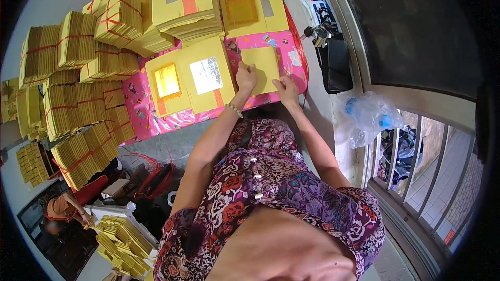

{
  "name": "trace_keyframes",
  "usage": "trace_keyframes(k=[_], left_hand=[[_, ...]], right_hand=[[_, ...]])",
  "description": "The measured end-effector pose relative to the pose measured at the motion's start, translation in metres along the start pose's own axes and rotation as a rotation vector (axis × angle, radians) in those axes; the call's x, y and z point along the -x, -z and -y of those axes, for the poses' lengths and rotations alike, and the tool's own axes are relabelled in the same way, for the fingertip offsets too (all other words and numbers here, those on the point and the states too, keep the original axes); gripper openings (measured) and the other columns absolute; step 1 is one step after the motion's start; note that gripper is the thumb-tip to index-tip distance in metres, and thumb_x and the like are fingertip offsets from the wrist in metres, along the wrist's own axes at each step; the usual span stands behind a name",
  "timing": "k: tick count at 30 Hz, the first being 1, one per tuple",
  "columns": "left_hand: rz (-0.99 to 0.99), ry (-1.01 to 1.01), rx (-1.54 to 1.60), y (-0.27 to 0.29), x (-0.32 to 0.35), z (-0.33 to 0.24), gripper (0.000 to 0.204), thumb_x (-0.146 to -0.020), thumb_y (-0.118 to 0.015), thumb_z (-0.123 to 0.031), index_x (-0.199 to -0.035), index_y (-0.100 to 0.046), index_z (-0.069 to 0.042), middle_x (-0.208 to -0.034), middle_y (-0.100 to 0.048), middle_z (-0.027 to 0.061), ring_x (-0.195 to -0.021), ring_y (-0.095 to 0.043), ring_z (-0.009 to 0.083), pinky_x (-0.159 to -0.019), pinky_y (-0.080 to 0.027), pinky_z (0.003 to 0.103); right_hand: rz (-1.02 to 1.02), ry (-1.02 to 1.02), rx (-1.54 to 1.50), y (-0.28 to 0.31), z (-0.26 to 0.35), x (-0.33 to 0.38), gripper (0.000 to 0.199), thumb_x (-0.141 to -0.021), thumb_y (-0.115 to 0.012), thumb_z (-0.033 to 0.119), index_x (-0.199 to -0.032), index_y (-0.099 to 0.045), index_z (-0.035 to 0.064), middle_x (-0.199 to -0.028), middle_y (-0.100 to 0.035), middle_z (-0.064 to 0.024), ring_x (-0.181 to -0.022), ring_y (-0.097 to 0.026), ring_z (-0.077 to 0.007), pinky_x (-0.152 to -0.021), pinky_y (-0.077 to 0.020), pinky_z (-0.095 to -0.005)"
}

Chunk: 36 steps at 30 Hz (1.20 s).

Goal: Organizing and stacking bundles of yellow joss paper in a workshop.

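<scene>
A plain yellow paper sheet (262,65) lies on the pink patterned cloth (156,117) in front of me. My left hand (246,77) presses on its lower left part, fingers bent. My right hand (287,89) pinches its lower right edge. To the left lie a yellow sheet with a silver foil square (207,75) and one with a gold foil square (167,81). Further back sit a tall stack of yellow sheets with silver squares (183,0) and a smaller pile with a gold square (242,10).
Many bundles of yellow paper tied with red string (78,78) fill the left side. A black bag with keys (333,60) and a clear plastic bag (367,117) lie at the right by a window with bars (427,171). Another person (65,208) crouches at lower left.
</scene>
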<state>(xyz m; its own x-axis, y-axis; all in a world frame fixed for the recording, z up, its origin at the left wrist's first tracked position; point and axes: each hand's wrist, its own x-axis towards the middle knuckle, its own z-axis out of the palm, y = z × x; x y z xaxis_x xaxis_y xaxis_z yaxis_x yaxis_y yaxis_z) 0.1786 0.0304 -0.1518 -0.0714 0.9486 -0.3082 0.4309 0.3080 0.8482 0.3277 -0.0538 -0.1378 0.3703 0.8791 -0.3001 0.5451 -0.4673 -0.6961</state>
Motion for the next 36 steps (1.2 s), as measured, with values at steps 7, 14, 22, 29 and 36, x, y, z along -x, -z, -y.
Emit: trace_keyframes(k=[7,14,22,29,36], left_hand=[[0.053,0.029,0.019,-0.014,-0.015,0.018,0.033,-0.089,-0.060,-0.026,-0.106,-0.049,0.000,-0.091,-0.064,0.0259,-0.088,-0.063,0.0439,-0.077,-0.049,0.051],[0.108,0.085,-0.075,-0.015,-0.020,0.021,0.038,-0.087,-0.061,-0.028,-0.112,-0.049,-0.001,-0.094,-0.065,0.0252,-0.091,-0.063,0.0435,-0.079,-0.049,0.051],[0.014,-0.018,-0.108,-0.010,0.004,-0.003,0.066,-0.079,-0.066,-0.013,-0.132,-0.030,0.006,-0.117,-0.048,0.0324,-0.109,-0.050,0.0473,-0.093,-0.043,0.051],[0.112,-0.415,0.022,0.097,0.049,-0.031,0.047,-0.079,-0.064,-0.006,-0.124,-0.051,-0.004,-0.113,-0.053,0.0221,-0.109,-0.049,0.0388,-0.094,-0.042,0.044],[0.024,-0.388,-0.170,0.182,0.073,0.030,0.039,-0.075,-0.068,-0.004,-0.113,-0.060,-0.007,-0.107,-0.059,0.0148,-0.105,-0.053,0.0340,-0.091,-0.044,0.040]], right_hand=[[-0.150,0.168,0.172,-0.009,-0.003,-0.002,0.030,-0.088,-0.066,0.031,-0.086,-0.058,0.0027,-0.062,-0.063,-0.0100,-0.059,-0.063,-0.0248,-0.056,-0.0471,-0.0391],[-0.107,0.384,0.550,0.007,0.041,0.001,0.061,-0.082,-0.067,0.030,-0.132,-0.043,0.0053,-0.140,-0.037,-0.0188,-0.124,-0.039,-0.0424,-0.095,-0.0395,-0.0510],[0.081,0.403,0.723,-0.004,0.029,-0.015,0.081,-0.081,-0.069,0.033,-0.147,-0.028,0.0098,-0.156,-0.015,-0.0109,-0.140,-0.018,-0.0418,-0.109,-0.0254,-0.0581],[0.049,0.450,0.672,-0.005,0.024,-0.022,0.079,-0.082,-0.068,0.030,-0.146,-0.028,0.0067,-0.155,-0.018,-0.0135,-0.139,-0.018,-0.0428,-0.108,-0.0267,-0.0578],[-0.048,0.654,0.544,0.006,0.069,-0.014,0.068,-0.082,-0.068,0.029,-0.138,-0.039,0.0036,-0.147,-0.027,-0.0196,-0.136,-0.022,-0.0444,-0.108,-0.0277,-0.0547]])
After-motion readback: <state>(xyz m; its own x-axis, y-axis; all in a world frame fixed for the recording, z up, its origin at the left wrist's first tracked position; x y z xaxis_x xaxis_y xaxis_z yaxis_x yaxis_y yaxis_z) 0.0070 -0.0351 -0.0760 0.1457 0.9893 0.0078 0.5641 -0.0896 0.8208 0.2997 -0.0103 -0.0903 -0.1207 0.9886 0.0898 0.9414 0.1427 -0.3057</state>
